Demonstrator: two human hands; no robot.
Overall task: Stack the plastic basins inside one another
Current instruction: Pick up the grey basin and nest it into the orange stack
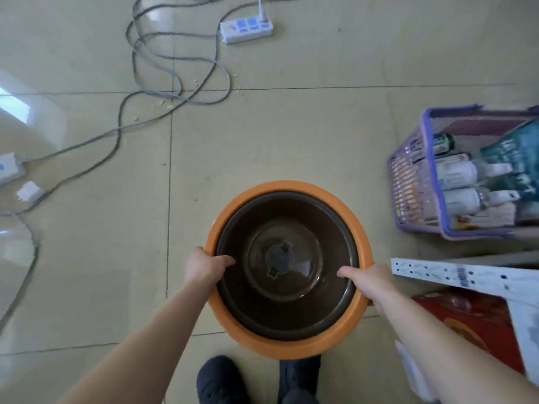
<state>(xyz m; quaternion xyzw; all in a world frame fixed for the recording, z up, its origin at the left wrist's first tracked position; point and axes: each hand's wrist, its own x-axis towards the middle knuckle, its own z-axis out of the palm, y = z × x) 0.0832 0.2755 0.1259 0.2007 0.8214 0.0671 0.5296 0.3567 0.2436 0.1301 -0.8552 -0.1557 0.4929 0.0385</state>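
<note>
**Nested basins held at both rims above the tiled floor**

I see a round dark brown plastic basin [287, 265] seated inside a larger round orange plastic basin [291, 346], whose rim shows as a ring all around it. My left hand [204, 268] clasps the left edge of the pair, thumb over the brown rim and pointing inward; the fingers beneath are hidden. My right hand [369, 279] clasps the right edge the same way, its grip likewise closed on both rims.

Ahead and to the left, the glossy beige tiled floor [291, 135] is open. Farther out lie a looping grey cable [175, 83] and a white power strip with blue sockets [246, 30]. On the right, room is tight: a purple slatted plastic basket [408, 176] holding bottles sits near, and a white perforated metal rail [455, 275] runs almost to the right hand, above a red box [472, 319].

Two dark shoes [223, 380] stand just below the orange rim, which covers the toe of the right one. I cannot tell whether the basins rest on the floor. The basket's contents are blurred; its far side is cut off by the frame.
</note>
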